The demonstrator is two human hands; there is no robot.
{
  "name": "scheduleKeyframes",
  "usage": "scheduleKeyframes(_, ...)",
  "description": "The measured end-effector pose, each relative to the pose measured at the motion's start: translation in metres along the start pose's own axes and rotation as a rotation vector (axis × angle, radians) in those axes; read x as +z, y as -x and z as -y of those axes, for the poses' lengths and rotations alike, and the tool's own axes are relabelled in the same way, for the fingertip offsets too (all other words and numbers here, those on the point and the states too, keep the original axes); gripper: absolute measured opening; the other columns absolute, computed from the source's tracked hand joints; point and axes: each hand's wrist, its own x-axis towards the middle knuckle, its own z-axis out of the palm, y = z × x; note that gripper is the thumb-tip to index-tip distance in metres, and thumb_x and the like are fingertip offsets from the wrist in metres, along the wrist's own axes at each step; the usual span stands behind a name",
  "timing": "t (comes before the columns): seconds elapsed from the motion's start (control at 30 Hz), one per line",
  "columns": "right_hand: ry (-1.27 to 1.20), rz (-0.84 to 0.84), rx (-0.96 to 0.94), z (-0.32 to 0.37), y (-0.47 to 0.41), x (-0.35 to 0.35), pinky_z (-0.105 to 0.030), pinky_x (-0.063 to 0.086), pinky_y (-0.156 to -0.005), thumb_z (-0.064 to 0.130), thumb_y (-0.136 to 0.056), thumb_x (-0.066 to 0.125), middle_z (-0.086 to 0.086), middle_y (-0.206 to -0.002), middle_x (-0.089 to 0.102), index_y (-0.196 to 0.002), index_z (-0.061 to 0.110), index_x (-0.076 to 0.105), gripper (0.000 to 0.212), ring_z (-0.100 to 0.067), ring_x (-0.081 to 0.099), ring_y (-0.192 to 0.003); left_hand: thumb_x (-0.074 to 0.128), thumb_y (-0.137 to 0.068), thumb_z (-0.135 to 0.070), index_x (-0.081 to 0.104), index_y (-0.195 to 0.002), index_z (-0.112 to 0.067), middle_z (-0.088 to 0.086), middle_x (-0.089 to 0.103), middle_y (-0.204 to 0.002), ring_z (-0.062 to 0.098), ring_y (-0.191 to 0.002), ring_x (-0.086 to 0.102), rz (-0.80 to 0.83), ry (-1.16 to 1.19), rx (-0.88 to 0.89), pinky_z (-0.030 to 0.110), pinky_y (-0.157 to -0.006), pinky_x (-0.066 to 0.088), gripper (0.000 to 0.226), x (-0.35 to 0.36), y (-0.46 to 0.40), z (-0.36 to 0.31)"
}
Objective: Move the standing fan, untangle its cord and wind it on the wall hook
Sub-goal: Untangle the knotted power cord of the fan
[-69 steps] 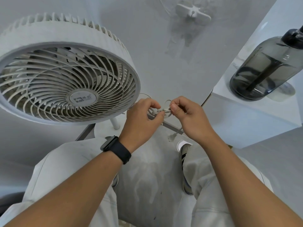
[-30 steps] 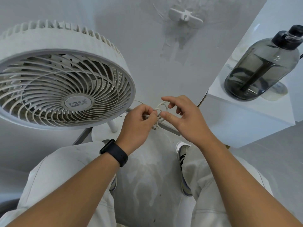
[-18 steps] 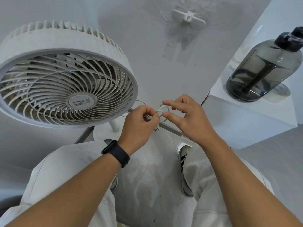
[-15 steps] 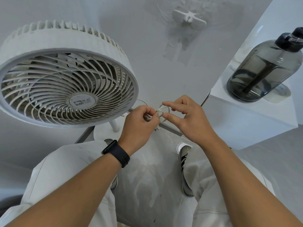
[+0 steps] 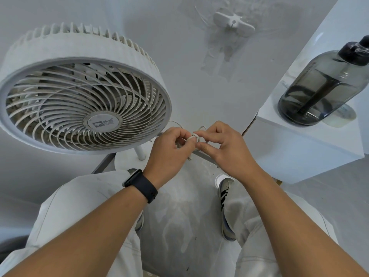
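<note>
Pinching the tangled cord (image 5: 194, 138) between them beside the fan (image 5: 83, 92), left hand (image 5: 169, 150) and right hand (image 5: 223, 148) work the knot; winding on the bare hook (image 5: 233, 24) remains.

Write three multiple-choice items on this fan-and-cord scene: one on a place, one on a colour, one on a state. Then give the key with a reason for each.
1. Where does the dark bottle stand?
A. on the white ledge at the right
B. on the floor by the shoes
C. on top of the fan

2. What colour is the wristband on the left arm?
A. red
B. black
C. white

3. What is the state of the cord?
A. wound on the wall hook
B. lying loose on the floor
C. pinched between both hands

Key: 1 A, its base rests on that ledge. 2 B, the band is black. 3 C, the left hand and right hand pinch the tangle; the hook is bare.
</note>
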Motion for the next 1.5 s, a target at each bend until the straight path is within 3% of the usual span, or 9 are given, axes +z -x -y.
scheduleKeyframes(0.2,0.110,-0.038,-0.039,-0.003,0.001,0.007,-0.022,0.039,-0.081,0.034,-0.091,0.075,0.010,-0.088,0.055,-0.102,0.028,0.075,0.013,-0.012,0.053,-0.088,0.067,-0.099,-0.030,0.071,-0.090,-0.016,-0.003,0.069,-0.088,0.009,-0.077,0.064,0.060,-0.007,-0.004,0.029,-0.070,0.054,0.017,0.001,-0.002,0.004)
scheduleKeyframes(0.33,0.112,-0.075,-0.040,-0.003,0.001,0.008,-0.027,0.043,-0.079,0.036,-0.095,0.070,0.011,-0.090,0.054,-0.103,0.025,0.072,0.014,-0.013,0.053,-0.087,0.064,-0.101,-0.026,0.067,-0.092,-0.014,-0.002,0.063,-0.094,0.001,-0.079,0.061,0.057,-0.040,0.062,0.015,-0.069,0.048,0.015,0.004,-0.005,0.002)
scheduleKeyframes(0.5,0.008,-0.068,0.022,-0.001,0.000,0.002,-0.021,0.042,-0.081,0.029,-0.098,0.067,0.013,-0.094,0.056,-0.106,0.030,0.073,0.010,-0.007,0.054,-0.092,0.061,-0.103,-0.022,0.063,-0.094,-0.011,-0.001,0.064,-0.092,0.001,-0.079,0.062,0.062,0.003,0.056,0.019,-0.073,0.051,0.015,0.007,-0.008,0.004)
scheduleKeyframes(0.67,-0.114,-0.114,0.130,0.003,-0.004,0.002,-0.017,0.048,-0.080,0.017,-0.096,0.066,0.013,-0.106,0.065,-0.110,0.025,0.072,0.018,-0.007,0.060,-0.091,0.057,-0.105,-0.016,0.064,-0.096,-0.009,0.010,0.073,-0.097,0.021,-0.093,0.071,0.083,0.155,-0.047,0.036,-0.089,0.058,0.013,0.005,-0.011,0.005)
scheduleKeyframes(0.8,-0.205,-0.167,0.229,0.007,-0.008,0.003,-0.012,0.046,-0.075,0.012,-0.093,0.066,0.009,-0.110,0.068,-0.108,0.022,0.072,0.019,-0.004,0.060,-0.085,0.056,-0.105,-0.016,0.065,-0.093,-0.015,0.005,0.075,-0.102,0.021,-0.102,0.071,0.105,0.268,-0.100,0.037,-0.097,0.055,0.015,0.005,-0.011,0.005)
scheduleKeyframes(0.93,-0.240,-0.213,0.276,0.007,-0.008,0.001,-0.012,0.046,-0.071,0.010,-0.089,0.070,0.007,-0.101,0.071,-0.101,0.021,0.072,0.016,-0.002,0.058,-0.078,0.062,-0.090,-0.029,0.069,-0.086,-0.012,0.012,0.075,-0.100,0.033,-0.105,0.069,0.088,0.329,-0.152,0.047,-0.101,0.053,0.019,0.004,-0.014,0.003)
scheduleKeyframes(1.07,-0.249,-0.169,0.248,0.008,-0.003,0.002,-0.022,0.052,-0.068,0.011,-0.086,0.077,0.005,-0.083,0.070,-0.089,0.020,0.073,0.010,-0.008,0.063,-0.076,0.067,-0.089,-0.041,0.068,-0.081,-0.006,0.004,0.063,-0.074,0.014,-0.075,0.058,0.137,0.185,-0.152,0.035,-0.078,0.048,0.035,0.006,-0.011,0.002)
scheduleKeyframes(1.17,-0.238,-0.146,0.178,0.008,0.000,0.003,-0.028,0.055,-0.070,0.015,-0.086,0.080,0.009,-0.082,0.071,-0.087,0.020,0.077,0.006,-0.010,0.066,-0.079,0.062,-0.102,-0.036,0.071,-0.084,-0.014,-0.010,0.062,-0.076,0.004,-0.071,0.057,0.116,0.068,-0.105,0.026,-0.073,0.047,0.030,0.008,-0.006,0.004)
scheduleKeyframes(1.5,-0.185,-0.029,0.114,0.009,-0.002,0.007,-0.027,0.051,-0.071,0.018,-0.095,0.071,0.008,-0.084,0.070,-0.093,0.021,0.074,0.004,-0.012,0.064,-0.080,0.055,-0.105,-0.024,0.068,-0.087,-0.009,0.013,0.065,-0.094,0.027,-0.089,0.063,0.064,0.029,-0.104,0.048,-0.084,0.051,0.027,0.009,-0.007,0.008)
